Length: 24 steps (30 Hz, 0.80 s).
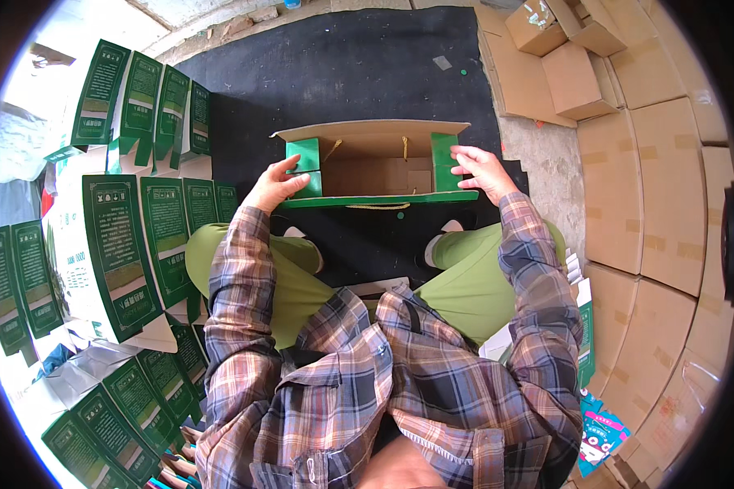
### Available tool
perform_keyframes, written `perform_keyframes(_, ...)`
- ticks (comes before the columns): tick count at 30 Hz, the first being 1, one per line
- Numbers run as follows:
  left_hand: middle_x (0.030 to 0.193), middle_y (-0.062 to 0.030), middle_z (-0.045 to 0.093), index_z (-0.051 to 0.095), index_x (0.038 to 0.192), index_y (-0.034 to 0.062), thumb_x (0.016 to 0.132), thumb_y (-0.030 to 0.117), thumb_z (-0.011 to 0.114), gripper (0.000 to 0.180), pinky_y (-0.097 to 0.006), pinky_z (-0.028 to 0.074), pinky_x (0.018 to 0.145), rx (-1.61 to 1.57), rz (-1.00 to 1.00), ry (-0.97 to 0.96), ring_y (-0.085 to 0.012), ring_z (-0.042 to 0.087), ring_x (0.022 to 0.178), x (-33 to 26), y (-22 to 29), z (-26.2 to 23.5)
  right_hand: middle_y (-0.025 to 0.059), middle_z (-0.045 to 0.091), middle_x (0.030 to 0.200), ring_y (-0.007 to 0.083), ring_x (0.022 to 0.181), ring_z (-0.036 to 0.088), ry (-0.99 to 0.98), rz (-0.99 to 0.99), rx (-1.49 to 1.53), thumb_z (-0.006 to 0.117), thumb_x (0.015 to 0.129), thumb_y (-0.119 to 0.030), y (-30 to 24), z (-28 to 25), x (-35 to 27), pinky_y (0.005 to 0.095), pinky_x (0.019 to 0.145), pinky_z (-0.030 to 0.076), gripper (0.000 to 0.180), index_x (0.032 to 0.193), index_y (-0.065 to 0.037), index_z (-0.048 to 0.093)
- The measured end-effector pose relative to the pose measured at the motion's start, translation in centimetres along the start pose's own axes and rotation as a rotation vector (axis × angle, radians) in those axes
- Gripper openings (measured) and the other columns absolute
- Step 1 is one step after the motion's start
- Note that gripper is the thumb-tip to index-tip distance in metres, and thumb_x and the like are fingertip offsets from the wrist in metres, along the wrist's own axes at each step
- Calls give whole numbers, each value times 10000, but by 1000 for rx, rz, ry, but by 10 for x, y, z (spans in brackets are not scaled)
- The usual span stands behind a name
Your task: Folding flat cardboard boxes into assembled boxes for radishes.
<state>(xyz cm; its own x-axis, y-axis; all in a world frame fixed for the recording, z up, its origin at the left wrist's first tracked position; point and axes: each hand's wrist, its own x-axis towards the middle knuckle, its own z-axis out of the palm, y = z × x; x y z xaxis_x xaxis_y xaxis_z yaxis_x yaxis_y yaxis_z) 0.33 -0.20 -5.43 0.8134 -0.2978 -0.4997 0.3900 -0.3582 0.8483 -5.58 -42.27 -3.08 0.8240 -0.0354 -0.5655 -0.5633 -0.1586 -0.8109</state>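
Observation:
An open carton [375,197], green outside and bare brown cardboard inside, stands on the dark mat in front of my feet. Yellow rope handles [405,147] hang at its long sides. Both short end flaps are folded inward, the left green flap [303,155] and the right green flap [444,173]. At the left end, my left hand [276,186] rests its spread fingers against the flap's outer edge. My right hand [483,173] has its fingers stretched out at the right flap. Neither hand grips anything.
Green and white printed cartons [121,253] stand in rows close on my left. Sealed brown boxes [669,196] are stacked along the right, with open brown boxes [575,77] at the far right. The black mat [334,73] stretches out beyond the carton.

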Motion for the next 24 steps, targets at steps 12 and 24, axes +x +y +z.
perform_keyframes(12,1130,-172,584,582,1180,98,732,239,749,499,-344,476,863,359,166,276,-292,584,1013,13,5,20,126,539,1252,221,1129,519,72,-236,-219,633,849,-337,18,4,11,327,954,404,513,1244,-30,520)
perform_keyframes(24,1101,-79,511,603,1124,163,639,167,771,513,-402,473,846,945,454,296,-295,476,1067,0,15,59,106,439,1280,306,1222,382,225,-515,-1168,814,571,-126,13,52,-19,431,943,414,824,1298,-110,428)
